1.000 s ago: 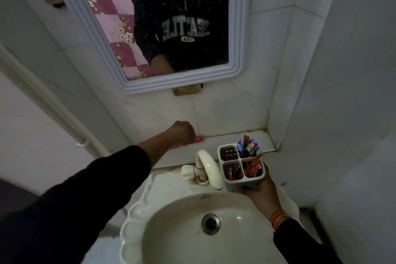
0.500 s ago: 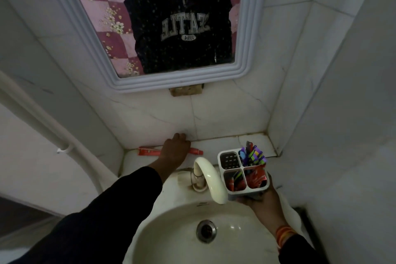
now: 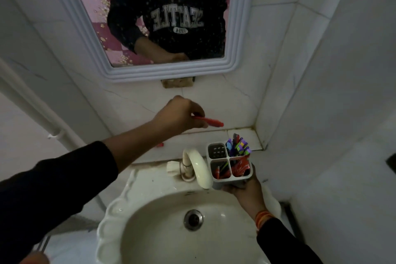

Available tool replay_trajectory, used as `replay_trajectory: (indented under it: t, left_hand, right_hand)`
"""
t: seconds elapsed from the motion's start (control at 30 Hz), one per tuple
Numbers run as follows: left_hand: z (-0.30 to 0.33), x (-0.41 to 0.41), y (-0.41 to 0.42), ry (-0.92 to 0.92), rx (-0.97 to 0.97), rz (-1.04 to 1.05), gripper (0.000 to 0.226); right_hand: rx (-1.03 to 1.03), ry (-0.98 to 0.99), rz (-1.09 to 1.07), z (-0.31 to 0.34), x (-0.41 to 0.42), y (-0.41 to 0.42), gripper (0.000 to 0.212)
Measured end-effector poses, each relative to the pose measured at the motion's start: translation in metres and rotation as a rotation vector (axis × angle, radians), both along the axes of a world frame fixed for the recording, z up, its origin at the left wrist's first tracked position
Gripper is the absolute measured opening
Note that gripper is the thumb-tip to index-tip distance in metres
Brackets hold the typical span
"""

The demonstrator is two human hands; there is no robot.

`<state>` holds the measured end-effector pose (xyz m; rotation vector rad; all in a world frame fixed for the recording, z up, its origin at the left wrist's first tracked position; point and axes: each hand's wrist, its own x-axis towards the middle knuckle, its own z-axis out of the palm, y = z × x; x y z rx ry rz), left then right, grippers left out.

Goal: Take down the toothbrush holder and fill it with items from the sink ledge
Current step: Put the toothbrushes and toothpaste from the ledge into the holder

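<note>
My right hand (image 3: 244, 192) holds a white four-compartment toothbrush holder (image 3: 216, 146) from below, just right of the tap. Three compartments hold coloured items: purple and green ones at the back right, red ones in the two front cells. The back left cell shows only its slotted bottom. My left hand (image 3: 177, 114) is raised above the tiled sink ledge (image 3: 242, 135), gripping a red toothbrush (image 3: 211, 121) whose end points right toward the holder. A small red piece (image 3: 160, 145) shows on the ledge beneath my left forearm.
A white curved tap (image 3: 198, 166) stands between my hands at the rim of the white basin (image 3: 120, 206), with a metal drain (image 3: 193, 219) below. A framed mirror (image 3: 237, 28) hangs on the tiled wall above. A side wall closes in at the right.
My left hand has lifted off the ledge with the red toothbrush in it and moved up and right. The holder in my right hand has stayed about where it was.
</note>
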<state>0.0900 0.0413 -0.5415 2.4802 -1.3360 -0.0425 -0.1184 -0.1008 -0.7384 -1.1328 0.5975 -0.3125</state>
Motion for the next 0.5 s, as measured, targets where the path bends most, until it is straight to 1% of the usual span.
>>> replay_trajectory:
  t: [0.07,0.17,0.23,0.3,0.33,0.43,0.47,0.5]
  left_hand:
    - [0.018,-0.017,-0.009,0.046,0.02,-0.002,0.038]
    - [0.02,-0.034,-0.027,0.069,0.149,0.007,0.033]
    - [0.007,-0.04,-0.037,0.096,0.223,0.02,0.031]
    - [-0.007,-0.044,-0.043,0.134,0.297,0.033,0.032]
    - [-0.012,-0.045,-0.044,0.166,0.322,0.038,0.034]
    - [-0.022,-0.035,-0.037,0.312,0.284,0.094,0.042]
    - [-0.026,-0.026,-0.031,0.31,0.264,0.125,0.043]
    - [-0.031,-0.015,-0.023,0.27,0.256,0.153,0.043]
  right_hand:
    - [-0.029,-0.006,0.0,0.004,0.0,0.002,0.065]
    - [0.015,-0.008,-0.008,0.005,-0.001,0.003,0.069]
    - [-0.043,0.008,-0.011,0.006,-0.001,0.004,0.07]
    - [-0.155,0.028,0.016,0.005,-0.002,0.004,0.082]
    - [-0.189,0.039,0.033,0.002,-0.002,0.003,0.085]
    - [-0.214,0.03,0.026,0.002,-0.003,0.001,0.079]
    - [-0.292,0.039,0.036,0.002,-0.003,0.0,0.081]
    - [-0.346,0.044,0.045,0.001,-0.003,-0.001,0.085]
